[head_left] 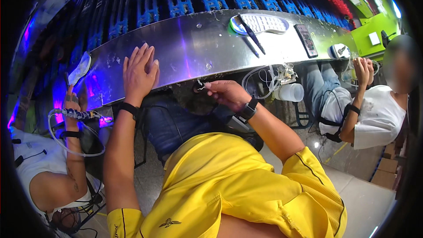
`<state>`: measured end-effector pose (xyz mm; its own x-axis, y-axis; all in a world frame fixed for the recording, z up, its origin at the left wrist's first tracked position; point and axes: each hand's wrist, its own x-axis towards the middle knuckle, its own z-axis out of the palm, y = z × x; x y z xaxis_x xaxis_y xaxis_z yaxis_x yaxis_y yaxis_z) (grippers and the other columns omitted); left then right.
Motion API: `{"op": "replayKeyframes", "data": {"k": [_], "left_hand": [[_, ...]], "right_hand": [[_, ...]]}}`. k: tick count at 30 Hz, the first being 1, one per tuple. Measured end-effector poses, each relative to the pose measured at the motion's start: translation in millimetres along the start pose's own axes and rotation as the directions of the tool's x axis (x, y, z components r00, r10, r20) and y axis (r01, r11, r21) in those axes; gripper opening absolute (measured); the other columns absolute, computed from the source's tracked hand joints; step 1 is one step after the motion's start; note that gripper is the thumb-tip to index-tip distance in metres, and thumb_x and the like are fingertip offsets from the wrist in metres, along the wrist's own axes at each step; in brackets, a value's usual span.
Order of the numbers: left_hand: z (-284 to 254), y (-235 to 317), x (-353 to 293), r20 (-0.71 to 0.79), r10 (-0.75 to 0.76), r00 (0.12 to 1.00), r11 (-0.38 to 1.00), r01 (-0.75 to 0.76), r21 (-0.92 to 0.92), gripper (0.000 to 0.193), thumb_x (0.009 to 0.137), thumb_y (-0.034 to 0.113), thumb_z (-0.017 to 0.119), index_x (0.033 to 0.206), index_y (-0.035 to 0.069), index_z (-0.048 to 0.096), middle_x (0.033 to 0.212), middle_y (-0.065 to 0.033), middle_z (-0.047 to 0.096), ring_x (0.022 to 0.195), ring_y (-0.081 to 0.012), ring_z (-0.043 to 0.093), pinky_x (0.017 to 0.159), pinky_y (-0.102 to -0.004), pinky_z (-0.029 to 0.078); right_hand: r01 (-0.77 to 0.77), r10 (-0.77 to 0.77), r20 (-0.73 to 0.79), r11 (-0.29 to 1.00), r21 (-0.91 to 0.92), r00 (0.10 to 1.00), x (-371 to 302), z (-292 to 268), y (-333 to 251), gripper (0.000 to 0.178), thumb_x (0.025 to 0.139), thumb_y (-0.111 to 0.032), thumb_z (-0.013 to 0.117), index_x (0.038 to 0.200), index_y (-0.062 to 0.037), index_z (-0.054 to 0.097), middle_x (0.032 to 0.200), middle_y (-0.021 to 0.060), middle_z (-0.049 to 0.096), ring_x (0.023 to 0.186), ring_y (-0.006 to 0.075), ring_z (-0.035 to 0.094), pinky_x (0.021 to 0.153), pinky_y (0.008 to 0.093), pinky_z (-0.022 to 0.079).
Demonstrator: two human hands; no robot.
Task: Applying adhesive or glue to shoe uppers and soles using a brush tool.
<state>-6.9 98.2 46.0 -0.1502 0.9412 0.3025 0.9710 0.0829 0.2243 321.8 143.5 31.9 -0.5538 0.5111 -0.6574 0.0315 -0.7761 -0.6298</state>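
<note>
My left hand point(140, 74) lies on the metal tabletop point(176, 53), open, palm down and fingers stretched out. My right hand point(229, 93) is just off the table's front edge, thumb and fingers pinched together. A small whitish, stringy scrap point(201, 84) shows at those fingertips; what it is made of cannot be made out. Farther off on the tabletop lies a white shoe sole point(269, 24) with a blue rim and a green end. A dark, slim brush-like tool point(252, 34) rests across that end, its tip toward me.
A dark phone-like device point(306, 40) lies right of the sole. Blue-ended racks point(180, 6) run behind the table. Below its edge hang a clear tube point(260, 90) and a translucent cup point(291, 92). Co-workers sit at left point(44, 163) and right point(374, 114); the left one's hand is near another sole point(80, 68).
</note>
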Motion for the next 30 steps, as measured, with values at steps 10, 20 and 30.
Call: {"op": "replayKeyframes", "data": {"k": [10,20,30], "left_hand": [[-4,-2,1,-0.012,-0.01,1.0,1.0,0.01,-0.024,0.052,0.1,0.037,0.065,0.15,0.023,0.061,0.162,-0.0025,0.053,0.154,-0.0272,0.042,0.129,-0.0529,0.023],[-6,-9,-4,-0.008,-0.009,1.0,1.0,0.009,-0.024,0.051,0.102,0.034,0.064,0.151,0.023,0.061,0.162,-0.0021,0.052,0.155,-0.0259,0.04,0.129,-0.0523,0.022],[-4,-11,-5,-0.008,-0.009,1.0,1.0,0.009,-0.022,0.051,0.102,0.035,0.064,0.151,0.023,0.061,0.163,-0.0022,0.052,0.155,-0.0263,0.04,0.129,-0.052,0.022]], "right_hand": [[-0.01,-0.006,0.097,0.986,0.166,0.995,25,18,-2,0.01,0.097,-0.015,0.078,0.099,-0.0064,0.076,0.082,-0.0005,0.071,0.069,0.006,0.059,0.063,0.0213,0.046],[-0.028,0.045,0.182,0.995,-0.096,0.982,-5,8,19,0.009,0.095,-0.009,0.079,0.102,-0.0028,0.08,0.084,0.0021,0.073,0.073,0.01,0.063,0.069,0.0228,0.051],[0.095,-0.096,0.01,0.989,0.113,0.995,34,-5,29,0.016,0.098,-0.02,0.077,0.108,-0.0079,0.075,0.092,-0.0023,0.071,0.077,0.0076,0.055,0.069,0.0223,0.042]]}}
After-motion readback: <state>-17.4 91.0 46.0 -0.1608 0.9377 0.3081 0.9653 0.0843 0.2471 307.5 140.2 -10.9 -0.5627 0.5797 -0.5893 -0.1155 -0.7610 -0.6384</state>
